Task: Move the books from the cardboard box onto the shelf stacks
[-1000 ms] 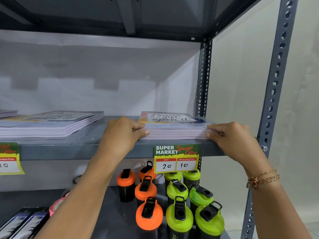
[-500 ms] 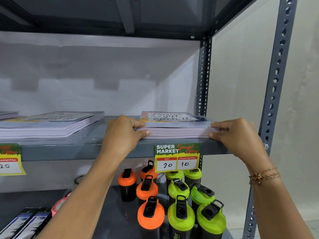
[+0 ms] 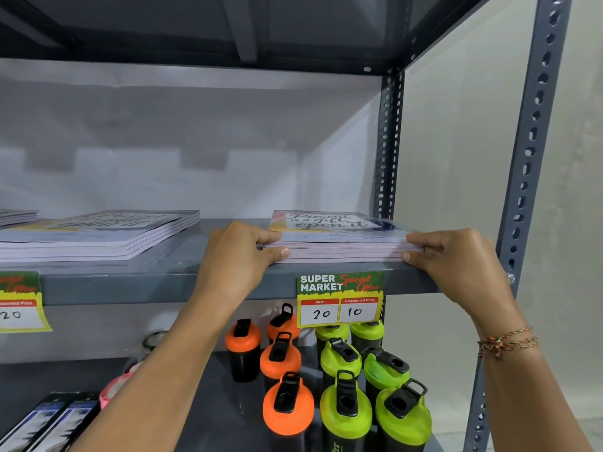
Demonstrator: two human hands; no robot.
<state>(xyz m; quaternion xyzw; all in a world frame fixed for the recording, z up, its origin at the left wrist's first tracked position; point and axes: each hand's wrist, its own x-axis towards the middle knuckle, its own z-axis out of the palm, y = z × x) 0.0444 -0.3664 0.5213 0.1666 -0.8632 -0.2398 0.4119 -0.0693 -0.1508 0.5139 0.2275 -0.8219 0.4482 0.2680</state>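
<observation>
In the middle right of the frame a stack of books lies flat on the grey shelf, close to the rear upright post. The left hand holds the left end of this stack, thumb on the top cover and fingers curled against the edges of the pages. The right hand holds the right end in the same way, closed on the corner; a thread bracelet is on its wrist. The top cover reads "Present is a gift, open it". At the left of the frame a second stack of books lies on the same shelf, well apart from the first, and the edge of a third stack shows at the far left. The cardboard box is not in view. A price label with "20" and "10" hangs from the shelf edge under the held stack. On the lower shelf stand shaker bottles with orange lids and, to their right, bottles with green lids. Compared with the frame one second before, the stack sits a little more to the right and both hands are moved a little with it, with the same grip.
</observation>
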